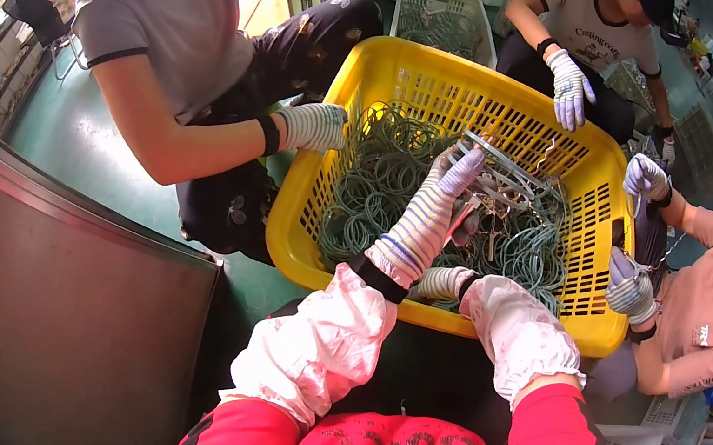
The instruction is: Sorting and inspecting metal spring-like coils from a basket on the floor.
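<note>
My left hand [435, 203], in a striped knit glove, reaches over the yellow basket [583, 331]. Its fingers are closed on a few pale metal rings [507, 167], held above the pile. Beside the palm shows a thin red-edged piece [460, 221] whose kind I cannot make out. My right hand [444, 282], also gloved, is low at the basket's near side; its fingers are hidden behind my left forearm. Many grey-green rings [370, 197] fill the basket, with bent metal pieces [498, 223] among them near the middle.
A gloved co-worker's hand [314, 127] touches the left rim; another's [571, 87] hangs over the far rim. At the right, a person's two gloved hands [631, 287] hold a thin chain. White crates [450, 2] stand behind the basket. A metal panel [63, 287] curves along the left.
</note>
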`<action>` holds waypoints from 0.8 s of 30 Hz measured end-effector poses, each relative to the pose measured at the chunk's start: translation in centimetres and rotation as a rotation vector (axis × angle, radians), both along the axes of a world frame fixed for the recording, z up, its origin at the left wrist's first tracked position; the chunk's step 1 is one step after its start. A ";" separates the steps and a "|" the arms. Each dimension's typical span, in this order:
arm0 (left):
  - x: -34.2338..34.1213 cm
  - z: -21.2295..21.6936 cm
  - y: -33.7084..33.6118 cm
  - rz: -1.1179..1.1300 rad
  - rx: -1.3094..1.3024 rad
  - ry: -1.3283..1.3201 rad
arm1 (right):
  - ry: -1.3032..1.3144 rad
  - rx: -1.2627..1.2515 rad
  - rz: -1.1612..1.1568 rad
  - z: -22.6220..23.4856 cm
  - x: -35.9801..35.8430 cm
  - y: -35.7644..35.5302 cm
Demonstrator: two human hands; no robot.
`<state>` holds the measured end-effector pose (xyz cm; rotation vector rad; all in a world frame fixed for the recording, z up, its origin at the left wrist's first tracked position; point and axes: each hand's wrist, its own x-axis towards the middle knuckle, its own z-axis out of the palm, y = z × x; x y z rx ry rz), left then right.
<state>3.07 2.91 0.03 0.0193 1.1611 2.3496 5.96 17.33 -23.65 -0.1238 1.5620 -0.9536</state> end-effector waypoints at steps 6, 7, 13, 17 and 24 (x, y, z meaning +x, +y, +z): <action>0.3 0.8 1.1 -0.019 0.089 0.027 | 0.793 0.051 0.159 -0.2 -0.1 2.1; 0.2 0.4 0.7 -0.052 0.057 -0.013 | 0.807 0.113 0.072 3.5 -0.3 1.2; 0.4 1.1 1.0 -0.021 0.091 0.030 | 1.088 0.291 -0.293 13.5 0.2 1.7; 0.3 0.7 1.0 -0.076 0.115 0.046 | 1.205 0.056 -0.505 13.8 1.2 2.5; 0.2 0.5 0.7 -0.111 -0.008 0.061 | 1.325 0.233 -0.726 17.7 2.7 3.9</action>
